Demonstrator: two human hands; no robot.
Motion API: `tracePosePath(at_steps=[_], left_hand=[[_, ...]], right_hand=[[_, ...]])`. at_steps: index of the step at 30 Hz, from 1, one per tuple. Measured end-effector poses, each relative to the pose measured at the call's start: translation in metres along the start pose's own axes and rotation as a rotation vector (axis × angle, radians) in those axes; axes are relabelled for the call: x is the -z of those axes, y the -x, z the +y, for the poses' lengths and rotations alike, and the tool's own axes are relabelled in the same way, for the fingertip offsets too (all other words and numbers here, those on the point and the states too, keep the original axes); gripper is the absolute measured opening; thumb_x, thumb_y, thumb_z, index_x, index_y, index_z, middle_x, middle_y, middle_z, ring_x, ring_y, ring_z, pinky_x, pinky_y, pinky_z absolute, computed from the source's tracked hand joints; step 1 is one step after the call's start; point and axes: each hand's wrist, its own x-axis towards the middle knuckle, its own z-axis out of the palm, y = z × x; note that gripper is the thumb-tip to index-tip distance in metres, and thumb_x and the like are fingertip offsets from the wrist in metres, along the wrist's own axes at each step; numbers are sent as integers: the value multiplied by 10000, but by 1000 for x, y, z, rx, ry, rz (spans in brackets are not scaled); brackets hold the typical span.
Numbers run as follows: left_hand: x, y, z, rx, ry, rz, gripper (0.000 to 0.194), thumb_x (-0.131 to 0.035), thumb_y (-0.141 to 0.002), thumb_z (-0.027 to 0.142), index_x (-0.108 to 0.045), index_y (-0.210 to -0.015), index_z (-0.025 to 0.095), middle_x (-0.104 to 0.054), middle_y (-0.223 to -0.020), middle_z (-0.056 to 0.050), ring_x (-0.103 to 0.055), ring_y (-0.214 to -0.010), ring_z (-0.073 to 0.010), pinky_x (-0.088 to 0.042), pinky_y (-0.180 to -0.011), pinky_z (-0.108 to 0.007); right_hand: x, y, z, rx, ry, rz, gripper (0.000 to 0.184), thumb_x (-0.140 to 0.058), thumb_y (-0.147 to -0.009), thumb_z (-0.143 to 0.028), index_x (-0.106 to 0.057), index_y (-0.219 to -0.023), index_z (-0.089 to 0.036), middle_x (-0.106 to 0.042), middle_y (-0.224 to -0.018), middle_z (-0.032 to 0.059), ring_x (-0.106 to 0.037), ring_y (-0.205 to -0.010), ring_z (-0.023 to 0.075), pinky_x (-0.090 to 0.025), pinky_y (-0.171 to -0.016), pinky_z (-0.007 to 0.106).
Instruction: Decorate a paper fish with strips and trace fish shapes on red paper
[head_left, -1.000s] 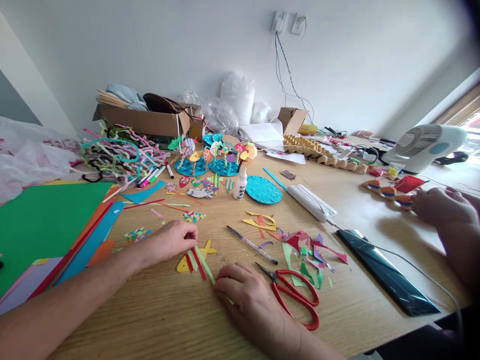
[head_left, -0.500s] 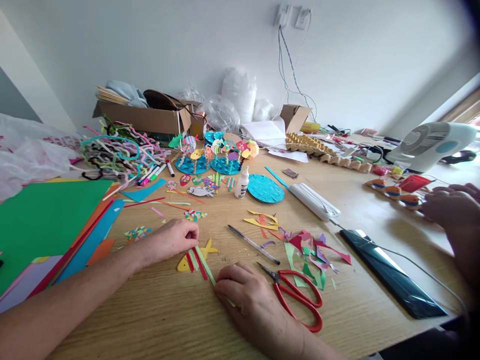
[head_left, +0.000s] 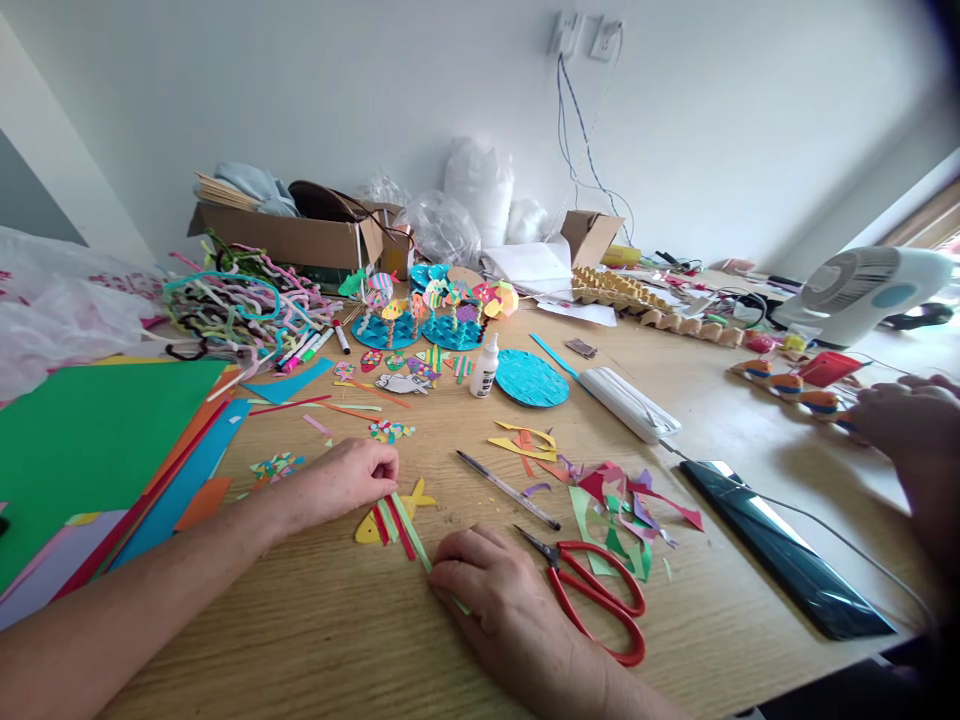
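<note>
A yellow paper fish [head_left: 369,527] lies on the table with red and green strips across its body. One long pale green paper strip [head_left: 411,530] runs over the fish, stretched between my two hands. Its upper end is pinched in the closed fingers of my left hand [head_left: 358,470]. Lower down, my right hand [head_left: 499,590] has its fingers closed on the same strip, whose tail pokes out below the thumb. Red-handled scissors [head_left: 600,590] lie just right of my right hand, blades slightly apart. Beyond them rests a pen [head_left: 508,489].
A glue bottle [head_left: 484,368] stands by a blue disc [head_left: 531,377]. Paper scraps [head_left: 615,500], a phone [head_left: 780,545] and a white power strip [head_left: 628,403] lie to the right. Coloured sheets [head_left: 112,430] cover the left. Another person's hand [head_left: 911,415] is at the right edge.
</note>
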Motion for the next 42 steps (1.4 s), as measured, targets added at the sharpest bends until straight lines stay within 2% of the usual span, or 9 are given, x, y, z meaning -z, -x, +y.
tracePosePath(at_steps=[42], left_hand=[[-1, -1, 2, 12, -45, 9, 59, -486, -662, 186, -530, -624, 199, -526, -597, 45, -477, -585, -127, -293, -513, -222]], right_hand=[[-1, 1, -1, 11, 11, 4, 167, -514, -867, -123, -644, -791, -197, -624, -864, 11, -523, -758, 129, -418, -687, 212]])
